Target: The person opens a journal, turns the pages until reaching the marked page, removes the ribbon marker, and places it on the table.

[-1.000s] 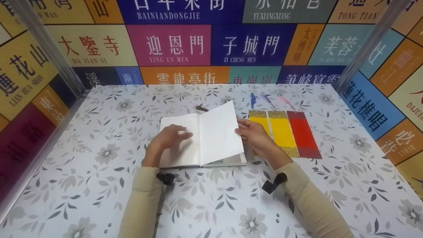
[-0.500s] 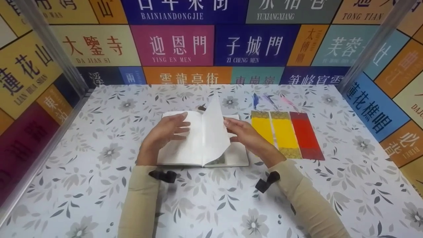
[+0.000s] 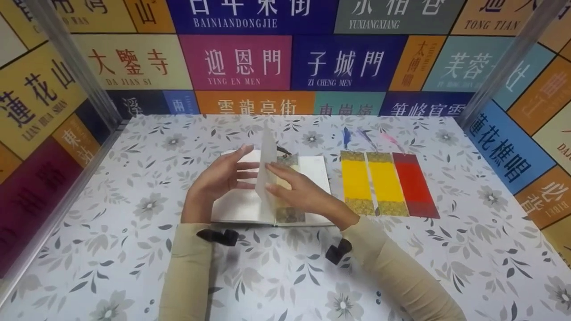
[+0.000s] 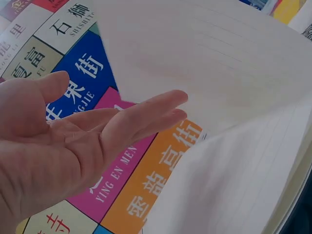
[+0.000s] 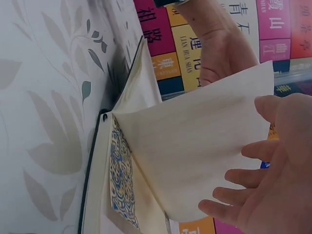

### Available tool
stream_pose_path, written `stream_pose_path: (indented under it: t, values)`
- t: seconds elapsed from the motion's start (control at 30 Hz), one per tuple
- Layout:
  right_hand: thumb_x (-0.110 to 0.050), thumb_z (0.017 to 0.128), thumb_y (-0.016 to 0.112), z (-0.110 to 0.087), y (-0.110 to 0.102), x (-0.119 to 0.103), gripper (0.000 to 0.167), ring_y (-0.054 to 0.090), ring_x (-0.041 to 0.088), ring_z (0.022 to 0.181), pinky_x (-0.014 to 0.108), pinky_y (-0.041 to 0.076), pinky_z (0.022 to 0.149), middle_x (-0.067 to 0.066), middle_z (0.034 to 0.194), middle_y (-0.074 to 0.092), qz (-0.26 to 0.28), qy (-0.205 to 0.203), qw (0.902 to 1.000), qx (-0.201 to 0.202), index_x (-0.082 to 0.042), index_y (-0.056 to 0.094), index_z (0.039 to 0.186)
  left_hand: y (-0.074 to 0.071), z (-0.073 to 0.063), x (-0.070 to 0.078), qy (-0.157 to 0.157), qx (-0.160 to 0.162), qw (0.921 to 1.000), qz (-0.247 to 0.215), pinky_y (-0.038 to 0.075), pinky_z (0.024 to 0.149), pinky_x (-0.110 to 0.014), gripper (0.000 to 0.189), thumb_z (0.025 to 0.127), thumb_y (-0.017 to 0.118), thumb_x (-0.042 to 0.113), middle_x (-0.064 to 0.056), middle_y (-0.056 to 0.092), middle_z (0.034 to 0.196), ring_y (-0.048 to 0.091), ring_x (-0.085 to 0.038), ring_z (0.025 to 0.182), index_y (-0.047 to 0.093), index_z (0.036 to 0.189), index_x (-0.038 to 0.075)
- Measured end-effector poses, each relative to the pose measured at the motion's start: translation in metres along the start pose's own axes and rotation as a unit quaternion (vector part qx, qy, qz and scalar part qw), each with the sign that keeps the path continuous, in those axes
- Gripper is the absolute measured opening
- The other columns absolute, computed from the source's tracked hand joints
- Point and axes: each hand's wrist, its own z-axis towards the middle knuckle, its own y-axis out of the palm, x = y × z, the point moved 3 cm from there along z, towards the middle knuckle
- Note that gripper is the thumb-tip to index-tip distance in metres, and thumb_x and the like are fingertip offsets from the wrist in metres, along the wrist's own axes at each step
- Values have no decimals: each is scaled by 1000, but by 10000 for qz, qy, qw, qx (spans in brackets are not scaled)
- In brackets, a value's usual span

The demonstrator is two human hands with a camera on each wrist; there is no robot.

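An open notebook (image 3: 317, 171) lies on the table, one white page (image 3: 267, 145) standing nearly upright from its spine. My right hand (image 3: 303, 189) has its fingers against the right side of that page; in the right wrist view its fingertips (image 5: 234, 178) spread along the sheet. On the other side, my left hand (image 3: 216, 178) is held over the left half, palm toward the page, fingers extended. Faint ruled lines show on the page in the left wrist view. A bookmark (image 3: 291, 215) with patterned ends and a dark tassel lies in the notebook, its middle partly hidden by my right hand.
To the right of the notebook lie two yellow bookmarks (image 3: 387, 178) and a red bookmark (image 3: 415, 185), with blue, purple and pink tassels (image 3: 391, 140) toward the back. A floral cloth (image 3: 147, 258) covers the table. Colourful lettered panels (image 3: 236, 62) stand behind and at the sides.
The page has swung from the right side up to nearly upright, with my right hand moving left along with it. The bookmark beneath has come into sight. My left hand's fingers have straightened.
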Motion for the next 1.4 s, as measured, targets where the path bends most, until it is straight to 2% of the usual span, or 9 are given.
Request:
stream_pose_path:
  t: [0.23,0.37,0.47,0.6,0.83,1.0,1.2,1.3,1.4]
  values:
    - [-35,103,54,5,21,-10,63,20,32,156,52,22,127,10,169,19,-711,-191,9963,-436,-16,31,158,-16,-7,-1,-227,181,9974,658,59,91,-34,69,102,52,45,-17,47,152,54,-33,134,27,158,12]
    - [-36,104,53,8,29,-11,61,20,29,156,47,21,128,9,168,21,-913,-211,9932,-693,-17,32,158,-29,-11,-6,-507,488,9887,1323,58,91,-32,72,99,60,34,-14,52,149,57,-29,129,26,159,13]
    - [-32,104,53,10,33,-11,59,22,31,155,46,21,128,14,167,23,-1050,-424,9901,-832,-11,36,156,-37,-13,-9,-629,788,9761,1925,58,85,-29,70,98,61,26,-15,57,144,61,-26,121,28,159,13]
    - [-28,103,54,11,37,-7,55,25,32,154,45,20,128,16,165,28,-1095,-588,9874,-984,-6,42,152,-44,-14,-12,-773,1155,9533,2683,54,77,-26,63,99,56,18,-15,60,139,61,-22,108,32,157,12]
    - [-26,102,56,14,36,2,49,27,29,154,43,20,128,10,163,34,-938,-196,9889,-1137,-11,49,149,-42,-10,-12,-990,1457,9257,3347,55,72,-26,63,97,60,12,-19,60,139,65,-23,96,37,155,9]
    - [-24,102,57,16,30,4,47,32,28,152,42,23,127,9,161,38,-815,-100,9901,-1141,-10,51,147,-41,-9,-12,-1277,1637,9136,3496,55,77,-31,66,96,63,12,-19,59,137,65,-22,87,35,156,11]
    - [-21,101,58,14,19,11,41,44,28,144,44,36,121,11,153,50,-396,-84,9955,-859,-8,58,140,-44,-8,-12,-1383,1727,9057,3616,54,98,-45,68,94,65,11,-18,65,127,69,-25,91,35,155,11]
    - [-19,102,57,13,14,18,39,47,30,142,46,42,117,11,151,52,-181,30,9978,-633,-8,59,139,-42,-8,-15,-1235,1784,8988,3808,55,98,-44,68,93,64,8,-21,60,135,68,-28,102,35,154,6]
    - [-17,102,56,14,7,26,38,51,33,138,48,47,111,13,148,54,-6,114,9996,-277,-8,59,139,-37,-9,-18,-952,1791,8914,4054,60,83,-36,69,91,62,1,-26,52,145,66,-33,107,33,153,-1]
